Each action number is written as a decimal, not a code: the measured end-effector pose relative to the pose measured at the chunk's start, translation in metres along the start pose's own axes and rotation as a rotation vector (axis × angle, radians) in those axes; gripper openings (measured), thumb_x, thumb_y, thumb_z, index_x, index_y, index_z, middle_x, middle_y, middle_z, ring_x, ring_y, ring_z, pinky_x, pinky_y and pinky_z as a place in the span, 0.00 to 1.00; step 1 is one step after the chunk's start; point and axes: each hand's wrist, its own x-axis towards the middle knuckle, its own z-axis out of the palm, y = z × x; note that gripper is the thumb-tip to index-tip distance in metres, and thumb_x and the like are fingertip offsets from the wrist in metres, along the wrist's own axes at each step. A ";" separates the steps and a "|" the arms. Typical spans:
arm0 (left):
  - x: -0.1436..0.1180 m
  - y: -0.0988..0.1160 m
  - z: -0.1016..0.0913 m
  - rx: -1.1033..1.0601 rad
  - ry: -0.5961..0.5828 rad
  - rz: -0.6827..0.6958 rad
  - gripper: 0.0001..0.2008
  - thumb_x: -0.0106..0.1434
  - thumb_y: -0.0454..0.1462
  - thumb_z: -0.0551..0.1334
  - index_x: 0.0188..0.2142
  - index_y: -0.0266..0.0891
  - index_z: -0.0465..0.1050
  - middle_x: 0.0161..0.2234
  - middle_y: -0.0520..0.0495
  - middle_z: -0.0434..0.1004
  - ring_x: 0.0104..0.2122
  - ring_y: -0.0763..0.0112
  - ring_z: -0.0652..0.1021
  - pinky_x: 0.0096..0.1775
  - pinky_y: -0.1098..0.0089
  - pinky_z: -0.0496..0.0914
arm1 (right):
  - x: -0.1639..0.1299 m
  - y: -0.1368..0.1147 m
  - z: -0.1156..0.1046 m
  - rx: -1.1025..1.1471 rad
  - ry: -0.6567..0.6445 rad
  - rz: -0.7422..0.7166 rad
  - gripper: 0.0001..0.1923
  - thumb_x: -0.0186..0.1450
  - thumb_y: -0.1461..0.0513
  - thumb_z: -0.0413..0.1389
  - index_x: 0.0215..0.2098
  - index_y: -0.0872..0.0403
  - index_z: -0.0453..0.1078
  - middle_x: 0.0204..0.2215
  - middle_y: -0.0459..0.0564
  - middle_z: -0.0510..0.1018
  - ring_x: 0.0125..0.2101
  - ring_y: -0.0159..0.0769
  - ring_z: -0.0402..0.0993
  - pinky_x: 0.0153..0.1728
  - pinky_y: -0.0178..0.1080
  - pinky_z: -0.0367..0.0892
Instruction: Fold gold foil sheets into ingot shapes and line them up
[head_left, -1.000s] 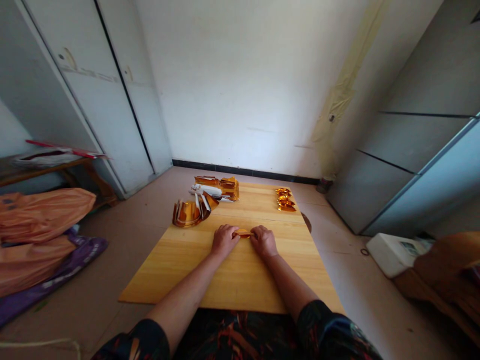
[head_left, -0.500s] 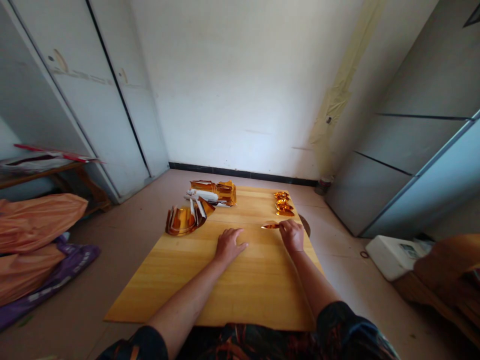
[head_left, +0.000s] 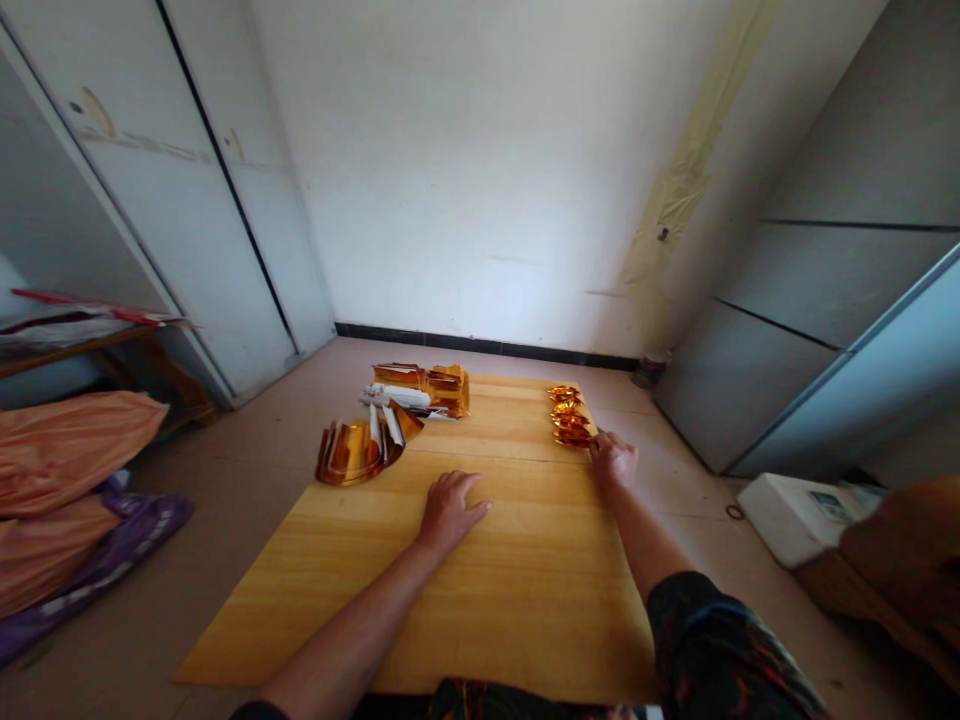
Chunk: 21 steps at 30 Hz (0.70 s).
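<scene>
Right hand (head_left: 613, 462) now at gold pile (head_left: 570, 417).

Smooth, pale wooden board (head_left: 465, 590) with visible grain; the folded gold pieces (head_left: 570, 420) and curled sheets (head_left: 360, 450) look like glossy metallic foil paper.

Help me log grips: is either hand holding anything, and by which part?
Left hand lies flat on the board, holding nothing. Right hand touches the folded gold pieces; any grip can't be told.

Bare forearms — a dark short sleeve (head_left: 712, 640) (orange-red pattern) on the right arm, matching patterned clothing below.
</scene>
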 end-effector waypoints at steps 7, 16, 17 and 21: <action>-0.002 0.002 -0.003 -0.018 -0.002 0.002 0.18 0.53 0.38 0.66 0.45 0.42 0.74 0.42 0.46 0.76 0.45 0.62 0.72 0.48 0.63 0.65 | 0.009 0.002 0.006 -0.029 -0.052 0.022 0.10 0.63 0.63 0.50 0.30 0.55 0.73 0.31 0.50 0.75 0.32 0.33 0.65 0.32 0.37 0.45; -0.004 0.003 -0.005 -0.020 -0.018 -0.003 0.19 0.52 0.39 0.66 0.45 0.42 0.74 0.42 0.46 0.75 0.45 0.61 0.72 0.48 0.63 0.65 | 0.013 0.000 0.016 -0.065 -0.089 0.043 0.08 0.63 0.62 0.51 0.32 0.54 0.72 0.31 0.50 0.75 0.35 0.36 0.66 0.34 0.39 0.45; -0.004 0.003 -0.004 -0.018 -0.020 -0.005 0.19 0.52 0.39 0.66 0.45 0.42 0.74 0.42 0.46 0.75 0.45 0.61 0.72 0.48 0.63 0.65 | 0.013 0.000 0.016 -0.062 -0.087 0.046 0.08 0.63 0.62 0.51 0.33 0.54 0.72 0.32 0.50 0.76 0.35 0.36 0.67 0.34 0.39 0.45; -0.003 0.003 -0.004 -0.014 -0.031 -0.009 0.18 0.53 0.39 0.66 0.45 0.43 0.74 0.43 0.46 0.75 0.45 0.61 0.71 0.49 0.63 0.64 | 0.012 0.000 0.015 -0.060 -0.090 0.061 0.09 0.63 0.63 0.50 0.35 0.54 0.72 0.33 0.51 0.77 0.35 0.36 0.67 0.35 0.38 0.46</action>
